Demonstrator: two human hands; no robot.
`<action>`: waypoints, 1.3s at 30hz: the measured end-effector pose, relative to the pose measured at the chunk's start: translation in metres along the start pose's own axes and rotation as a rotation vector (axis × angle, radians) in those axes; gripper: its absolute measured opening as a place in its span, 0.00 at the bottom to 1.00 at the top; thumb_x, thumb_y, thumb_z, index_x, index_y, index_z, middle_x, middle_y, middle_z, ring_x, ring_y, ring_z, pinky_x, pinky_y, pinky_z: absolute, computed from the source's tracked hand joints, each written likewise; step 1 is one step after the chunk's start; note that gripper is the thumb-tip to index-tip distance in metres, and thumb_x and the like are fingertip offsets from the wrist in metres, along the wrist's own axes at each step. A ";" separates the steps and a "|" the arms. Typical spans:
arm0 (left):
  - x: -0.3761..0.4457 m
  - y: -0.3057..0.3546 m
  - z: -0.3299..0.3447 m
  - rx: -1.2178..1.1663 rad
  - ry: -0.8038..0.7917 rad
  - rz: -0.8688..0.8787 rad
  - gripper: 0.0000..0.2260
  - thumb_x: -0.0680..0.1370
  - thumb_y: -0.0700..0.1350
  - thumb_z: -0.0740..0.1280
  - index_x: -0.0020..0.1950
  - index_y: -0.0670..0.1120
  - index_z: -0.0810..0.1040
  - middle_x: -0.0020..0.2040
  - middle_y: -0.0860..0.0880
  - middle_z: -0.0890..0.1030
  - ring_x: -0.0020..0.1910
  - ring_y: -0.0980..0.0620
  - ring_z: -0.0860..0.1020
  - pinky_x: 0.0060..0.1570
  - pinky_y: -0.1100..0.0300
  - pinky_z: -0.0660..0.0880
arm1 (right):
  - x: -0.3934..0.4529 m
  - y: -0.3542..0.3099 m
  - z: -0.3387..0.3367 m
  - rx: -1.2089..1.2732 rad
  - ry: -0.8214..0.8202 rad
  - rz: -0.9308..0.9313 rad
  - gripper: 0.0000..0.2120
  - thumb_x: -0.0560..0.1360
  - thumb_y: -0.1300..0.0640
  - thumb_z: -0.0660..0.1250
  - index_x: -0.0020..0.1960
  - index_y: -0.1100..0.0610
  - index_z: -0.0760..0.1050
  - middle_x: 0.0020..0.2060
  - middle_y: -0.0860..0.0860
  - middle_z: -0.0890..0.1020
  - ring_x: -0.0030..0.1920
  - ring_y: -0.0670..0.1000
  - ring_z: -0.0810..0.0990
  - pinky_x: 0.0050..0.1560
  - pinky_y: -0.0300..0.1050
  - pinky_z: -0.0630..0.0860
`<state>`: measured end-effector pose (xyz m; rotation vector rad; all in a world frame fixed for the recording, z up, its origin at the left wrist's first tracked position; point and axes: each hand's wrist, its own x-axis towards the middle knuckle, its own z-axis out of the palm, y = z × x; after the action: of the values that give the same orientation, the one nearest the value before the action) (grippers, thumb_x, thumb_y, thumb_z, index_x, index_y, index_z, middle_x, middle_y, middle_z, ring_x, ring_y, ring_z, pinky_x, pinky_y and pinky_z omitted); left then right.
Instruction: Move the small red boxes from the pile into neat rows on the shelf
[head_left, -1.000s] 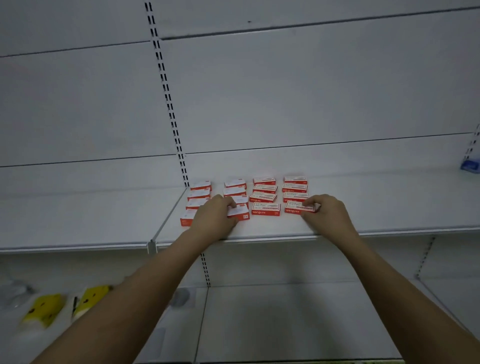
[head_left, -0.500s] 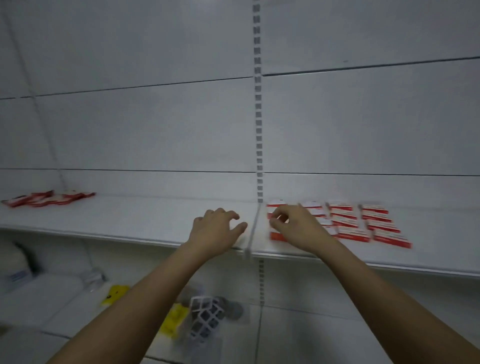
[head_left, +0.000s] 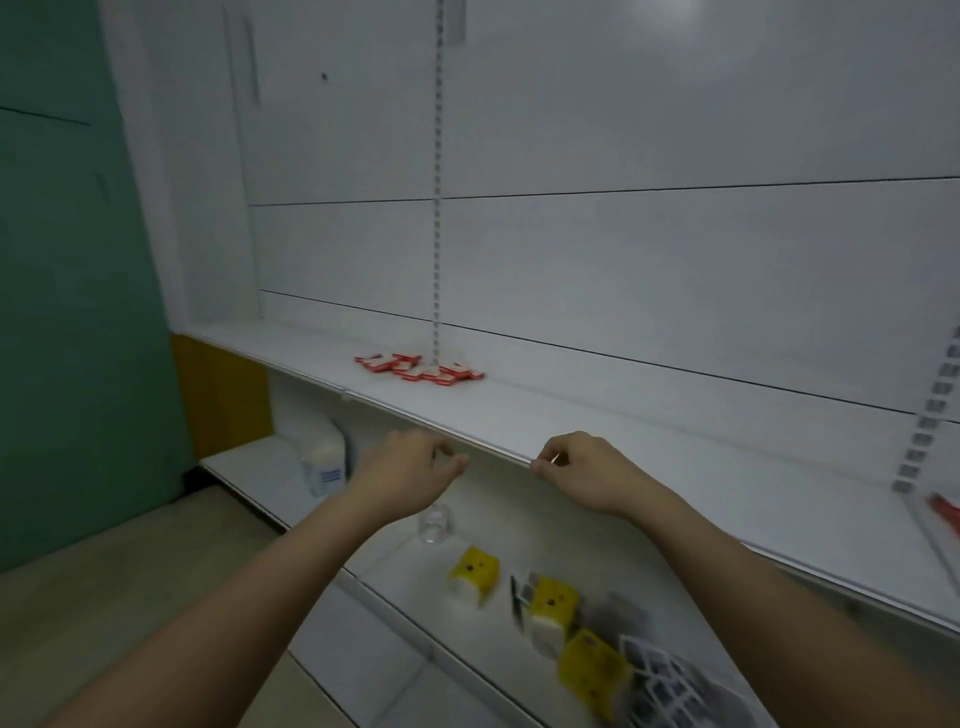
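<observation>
A loose pile of small red boxes (head_left: 420, 368) lies on the white shelf (head_left: 571, 421), far back near the slotted upright. My left hand (head_left: 402, 467) hovers in front of the shelf's front edge, fingers loosely curled and holding nothing. My right hand (head_left: 582, 470) hangs at the same edge, fingers loosely curled, nothing in it. Both hands are well short of the pile. At the far right edge a sliver of one red box (head_left: 943, 506) from the rows shows.
On the lower shelf (head_left: 395, 597) lie yellow packets (head_left: 475, 571), a clear cup (head_left: 435, 522), a patterned cube (head_left: 660, 680) and a white jug (head_left: 324, 457). A green wall (head_left: 67, 260) stands at the left. A slotted upright (head_left: 930, 415) rises at the right.
The view has swung left from the neat rows to the pile. Both hands left the rowed boxes and now hang empty at the shelf's front edge.
</observation>
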<state>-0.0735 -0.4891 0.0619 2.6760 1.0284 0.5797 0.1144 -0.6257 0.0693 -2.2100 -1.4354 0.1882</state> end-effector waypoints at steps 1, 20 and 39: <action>0.005 -0.014 -0.006 0.003 0.005 -0.007 0.18 0.77 0.62 0.60 0.57 0.54 0.79 0.56 0.52 0.80 0.55 0.51 0.77 0.52 0.55 0.75 | 0.013 -0.012 0.007 -0.013 -0.007 -0.017 0.12 0.77 0.45 0.62 0.51 0.50 0.79 0.49 0.50 0.81 0.48 0.51 0.79 0.53 0.49 0.76; 0.226 -0.215 -0.033 0.321 -0.096 -0.061 0.18 0.78 0.61 0.58 0.62 0.54 0.76 0.59 0.51 0.78 0.54 0.52 0.76 0.53 0.52 0.77 | 0.328 -0.081 0.105 0.130 -0.097 -0.117 0.12 0.77 0.49 0.64 0.55 0.54 0.79 0.58 0.50 0.79 0.54 0.51 0.78 0.58 0.50 0.75; 0.476 -0.392 0.034 0.013 -0.228 0.040 0.16 0.79 0.47 0.64 0.66 0.54 0.72 0.60 0.51 0.76 0.48 0.55 0.73 0.49 0.61 0.69 | 0.545 -0.095 0.172 0.011 -0.018 0.046 0.07 0.76 0.57 0.66 0.54 0.53 0.78 0.54 0.50 0.78 0.47 0.49 0.78 0.50 0.44 0.77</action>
<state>0.0316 0.1193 0.0343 2.7011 0.9203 0.2660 0.2098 -0.0548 0.0455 -2.2391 -1.3902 0.2325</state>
